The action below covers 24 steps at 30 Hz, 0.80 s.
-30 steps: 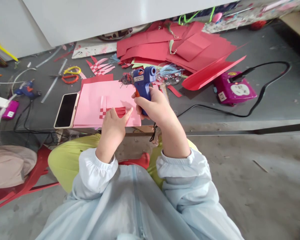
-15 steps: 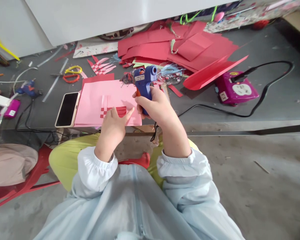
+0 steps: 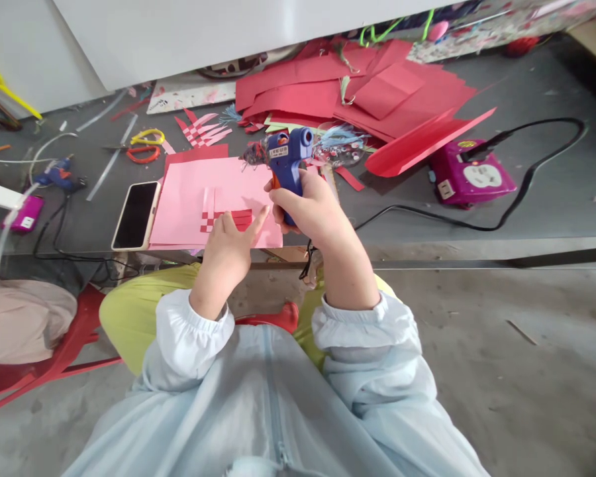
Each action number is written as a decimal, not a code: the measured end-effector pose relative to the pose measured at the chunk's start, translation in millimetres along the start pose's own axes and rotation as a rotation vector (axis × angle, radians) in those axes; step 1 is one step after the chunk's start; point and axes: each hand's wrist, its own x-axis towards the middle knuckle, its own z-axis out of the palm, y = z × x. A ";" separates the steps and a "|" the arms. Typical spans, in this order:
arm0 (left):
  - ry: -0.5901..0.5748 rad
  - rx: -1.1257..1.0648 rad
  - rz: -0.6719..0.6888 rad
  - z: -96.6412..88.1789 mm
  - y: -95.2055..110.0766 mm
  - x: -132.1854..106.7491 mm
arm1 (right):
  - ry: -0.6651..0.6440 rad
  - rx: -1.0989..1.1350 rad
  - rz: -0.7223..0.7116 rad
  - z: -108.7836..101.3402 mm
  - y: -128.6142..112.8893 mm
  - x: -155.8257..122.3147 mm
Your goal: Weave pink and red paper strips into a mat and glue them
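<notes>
My right hand (image 3: 308,205) is wrapped round the handle of a blue hot glue gun (image 3: 289,159), raised over the right side of a pink paper sheet (image 3: 179,199). Its nozzle points left, and a dark tangle hangs about the tip. Low on the sheet lies a small woven piece of red and pink paper strips (image 3: 241,217). Fingers of my left hand (image 3: 226,255) rest on the lower edge of these strips, with thumb and forefinger spread apart. Part of the weave is hidden under that hand.
A phone (image 3: 136,215) lies left of the sheet; scissors (image 3: 146,146) and a second glue gun (image 3: 57,175) are beyond it. Red paper sheets (image 3: 298,99) are piled at the back. A purple power socket (image 3: 471,173) with a black cable stands right. Another person's hand shows at far left.
Both hands, the glue gun and the woven strips hold nearly the same places. The whole view has shifted slightly, and the other person's arm at far left has moved back.
</notes>
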 end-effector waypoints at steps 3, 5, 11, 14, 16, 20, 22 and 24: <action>-0.007 -0.055 -0.018 -3.9 -5.8 1.0 | -0.004 0.012 0.003 0.4 -1.0 -0.3; 0.007 -0.137 -0.020 -5.0 -13.2 0.8 | -0.004 0.022 0.007 0.6 -1.2 -0.4; 0.361 -0.346 -0.161 9.9 -44.2 -9.9 | -0.008 0.035 0.025 1.3 -1.3 0.4; 0.368 -0.288 -0.353 21.3 -52.0 -15.0 | -0.003 0.049 0.021 1.7 -1.0 1.3; 0.364 -0.264 -0.407 25.8 -51.7 -16.2 | 0.004 0.056 0.021 1.5 -0.8 1.6; 0.346 -0.255 -0.435 25.0 -42.4 -13.3 | 0.026 0.064 0.020 0.4 -1.5 0.6; 0.315 -0.259 -0.435 22.0 -37.5 -10.7 | 0.021 0.063 0.026 -0.2 -2.2 -0.4; 0.290 -0.273 -0.415 20.0 -34.3 -8.3 | 0.013 0.059 0.034 -0.7 -2.5 -1.1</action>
